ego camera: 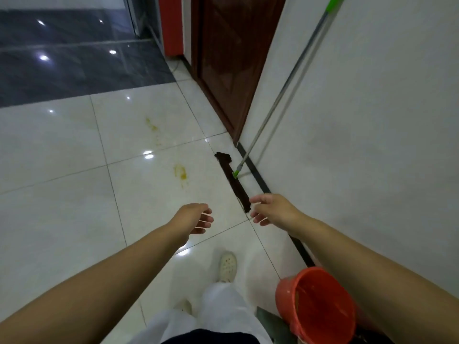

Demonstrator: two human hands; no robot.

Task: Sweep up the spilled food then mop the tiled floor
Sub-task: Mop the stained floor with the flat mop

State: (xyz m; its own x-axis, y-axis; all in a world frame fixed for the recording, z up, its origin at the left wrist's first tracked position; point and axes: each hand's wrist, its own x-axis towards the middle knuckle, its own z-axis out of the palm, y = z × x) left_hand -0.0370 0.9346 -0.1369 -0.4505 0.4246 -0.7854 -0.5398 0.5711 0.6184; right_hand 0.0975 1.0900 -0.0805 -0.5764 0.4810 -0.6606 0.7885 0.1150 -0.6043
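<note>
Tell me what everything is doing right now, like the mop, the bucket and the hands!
Mop: leaning on the wall, dark head flat on the floor, nobody holding it.
Bucket: upright, by the wall.
Yellow stains: on the white tiles, not yet mopped.
Door: shut.
Left hand: open, empty.
Right hand: open, empty, near the mop head.
</note>
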